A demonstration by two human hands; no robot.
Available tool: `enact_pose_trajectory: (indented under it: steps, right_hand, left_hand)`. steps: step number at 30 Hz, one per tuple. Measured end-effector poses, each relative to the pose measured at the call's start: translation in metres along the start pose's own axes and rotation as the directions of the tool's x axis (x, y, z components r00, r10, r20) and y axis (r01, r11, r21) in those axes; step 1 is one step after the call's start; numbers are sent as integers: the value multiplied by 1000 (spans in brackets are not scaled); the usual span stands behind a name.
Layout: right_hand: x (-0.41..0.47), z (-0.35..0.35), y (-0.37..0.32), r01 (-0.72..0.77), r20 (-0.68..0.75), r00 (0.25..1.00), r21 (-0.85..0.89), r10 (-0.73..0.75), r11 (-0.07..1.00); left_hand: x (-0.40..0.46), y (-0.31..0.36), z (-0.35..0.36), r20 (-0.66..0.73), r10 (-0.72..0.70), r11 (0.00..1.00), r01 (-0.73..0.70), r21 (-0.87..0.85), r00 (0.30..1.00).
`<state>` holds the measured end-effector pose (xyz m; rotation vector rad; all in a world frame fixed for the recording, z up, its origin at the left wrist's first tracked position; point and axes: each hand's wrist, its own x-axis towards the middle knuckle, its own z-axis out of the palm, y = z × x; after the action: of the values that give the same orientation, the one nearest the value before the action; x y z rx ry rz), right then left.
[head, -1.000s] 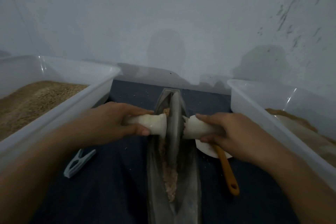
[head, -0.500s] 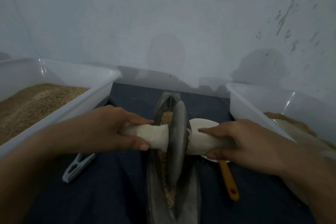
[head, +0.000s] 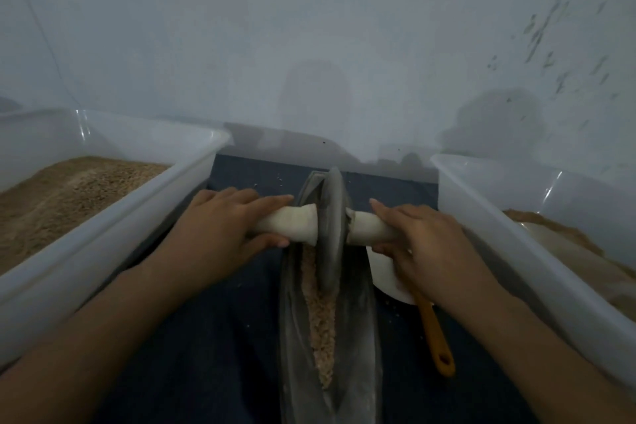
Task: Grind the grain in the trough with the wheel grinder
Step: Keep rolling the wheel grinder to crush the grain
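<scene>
The left hand [head: 220, 231] and right hand [head: 426, 244] each curl around a white handle [head: 289, 225] of the wheel grinder [head: 330, 227], standing at the far end of the grain-lined [head: 323, 323] trough [head: 296, 337].

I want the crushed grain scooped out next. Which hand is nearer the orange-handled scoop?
Right. The right hand grips the wheel's handle directly above the scoop; the left hand is across the trough.

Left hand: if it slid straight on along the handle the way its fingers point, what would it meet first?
Most likely the grey metal grinding wheel: the left hand grips the white handle, fingers pointing inward toward it.
</scene>
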<state>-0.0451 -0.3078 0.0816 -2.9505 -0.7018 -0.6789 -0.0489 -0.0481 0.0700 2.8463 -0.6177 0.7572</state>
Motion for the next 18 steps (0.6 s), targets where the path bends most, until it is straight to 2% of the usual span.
enact_pose_trajectory:
  steps: [3, 6, 10, 12, 14, 16, 18]
  right_hand:
    - [-5, -14, -1, 33, 91, 995, 38, -36, 999]
    - [-15, -34, 0, 60, 201, 976, 128, -85, 990]
    - [-21, -52, 3, 40, 384, 911, 283, -152, 958]
    - [-20, -50, 3, 16, 364, 921, 311, -135, 950]
    - [-16, -38, 3, -9, 285, 956, 263, -69, 965]
    - [-10, -22, 3, -33, 182, 983, 180, 0, 983]
    - [-4, -8, 1, -24, 67, 998, 106, 17, 994]
  left_hand:
    - [-1, -6, -13, 163, 17, 976, 19, -218, 986]
    - [-5, -9, -30, 330, 60, 904, 89, -419, 942]
    - [-6, -11, -40, 425, 171, 852, 83, -517, 889]
    - [-6, -10, -38, 432, 159, 860, 90, -502, 888]
    - [-4, -8, -32, 410, 95, 884, 113, -454, 907]
    - [-2, -5, -24, 327, 2, 917, 129, -377, 945]
    - [0, -2, -12, 188, -47, 977, 84, -195, 981]
